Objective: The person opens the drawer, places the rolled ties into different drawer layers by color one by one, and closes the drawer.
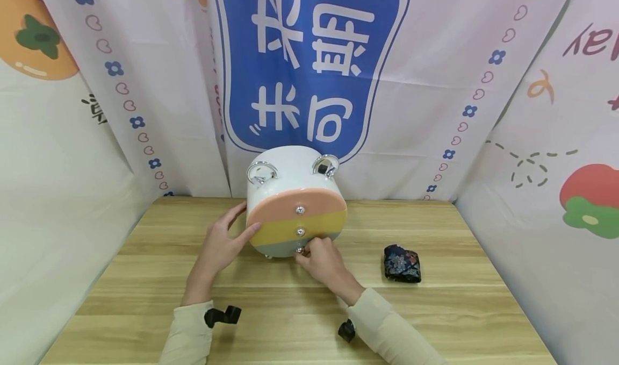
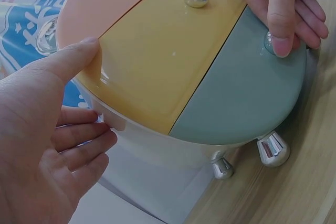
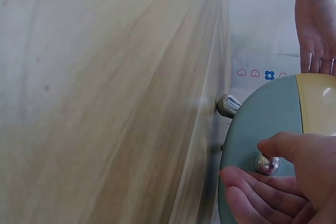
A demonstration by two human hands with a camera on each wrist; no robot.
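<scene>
A small white oval drawer box (image 1: 295,166) stands on feet at the back of the table, with two round chrome ears on top. Its front has a pink drawer (image 1: 275,202), a yellow drawer (image 2: 152,51) and a green drawer (image 2: 236,87), each with a silver knob. My right hand (image 1: 325,262) pinches the bottom knob (image 3: 268,164) on the green drawer between thumb and fingers. Against the box's left side rest the extended fingers of my left hand (image 1: 217,249), its thumb on the front edge by the yellow drawer. All the drawers look closed.
A dark floral pouch (image 1: 402,264) lies on the wooden table (image 1: 271,322), right of the box. Behind the box hangs a printed curtain (image 1: 411,139). Black wrist mounts (image 1: 223,316) stick out from the sleeves.
</scene>
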